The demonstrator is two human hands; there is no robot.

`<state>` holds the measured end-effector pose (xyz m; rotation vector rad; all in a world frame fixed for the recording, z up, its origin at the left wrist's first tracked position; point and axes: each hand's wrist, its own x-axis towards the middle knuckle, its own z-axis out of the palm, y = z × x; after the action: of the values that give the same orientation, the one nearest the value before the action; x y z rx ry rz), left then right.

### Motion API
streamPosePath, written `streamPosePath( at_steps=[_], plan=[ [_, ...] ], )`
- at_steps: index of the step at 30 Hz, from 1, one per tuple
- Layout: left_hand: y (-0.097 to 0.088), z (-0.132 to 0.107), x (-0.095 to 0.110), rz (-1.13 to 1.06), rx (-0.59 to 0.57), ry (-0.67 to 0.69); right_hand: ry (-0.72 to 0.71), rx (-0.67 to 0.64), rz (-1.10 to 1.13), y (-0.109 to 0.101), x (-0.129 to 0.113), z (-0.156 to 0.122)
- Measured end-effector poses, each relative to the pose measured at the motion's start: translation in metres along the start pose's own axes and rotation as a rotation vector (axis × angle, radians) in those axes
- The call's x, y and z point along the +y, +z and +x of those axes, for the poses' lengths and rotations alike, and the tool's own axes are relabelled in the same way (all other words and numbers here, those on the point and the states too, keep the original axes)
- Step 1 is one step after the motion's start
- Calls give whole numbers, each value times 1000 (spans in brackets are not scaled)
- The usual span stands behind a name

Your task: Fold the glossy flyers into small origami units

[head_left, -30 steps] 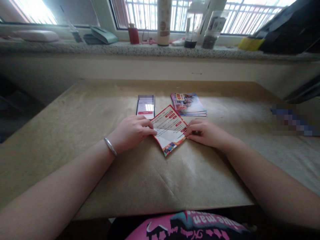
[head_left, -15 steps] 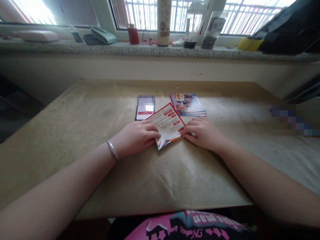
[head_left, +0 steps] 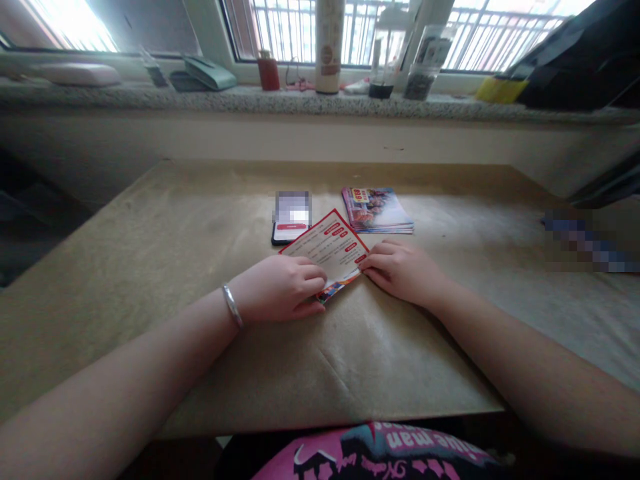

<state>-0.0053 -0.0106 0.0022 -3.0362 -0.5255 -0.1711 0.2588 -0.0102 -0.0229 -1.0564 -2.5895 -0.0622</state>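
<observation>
- Head view: since the earlier pictures the flyer (head_left: 327, 252) has been folded smaller, and the left hand (head_left: 280, 290) has slid toward the lower middle.
- Left fingers (head_left: 311, 281) press together on its near edge, likely to flatten the fold.
- The right hand (head_left: 400, 270) pins its right corner with bunched fingers, not pinching.
- The flyer lies mid-frame, by the phone (head_left: 291, 223) and the stack of flyers (head_left: 377, 210).
</observation>
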Motion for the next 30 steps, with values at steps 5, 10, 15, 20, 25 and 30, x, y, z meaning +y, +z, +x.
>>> streamPosePath(
  at_steps=[5,10,15,20,25,30],
  plan=[
    [2,0,1,-17,34,-17,-64,-17,34,1,-1,1],
    [4,-1,1,-70,77,-135,-74,-41,55,0,1,0],
    [6,1,3,-139,103,-249,-86,-63,61,-1,1,0],
    [11,4,1,-148,187,-429,-96,-51,65,-1,1,1],
    [15,5,-1,-209,227,-495,-67,-54,67,-2,0,1],
    [21,7,-5,-152,244,-495,-6,-75,101,-5,-4,1]
  ],
)
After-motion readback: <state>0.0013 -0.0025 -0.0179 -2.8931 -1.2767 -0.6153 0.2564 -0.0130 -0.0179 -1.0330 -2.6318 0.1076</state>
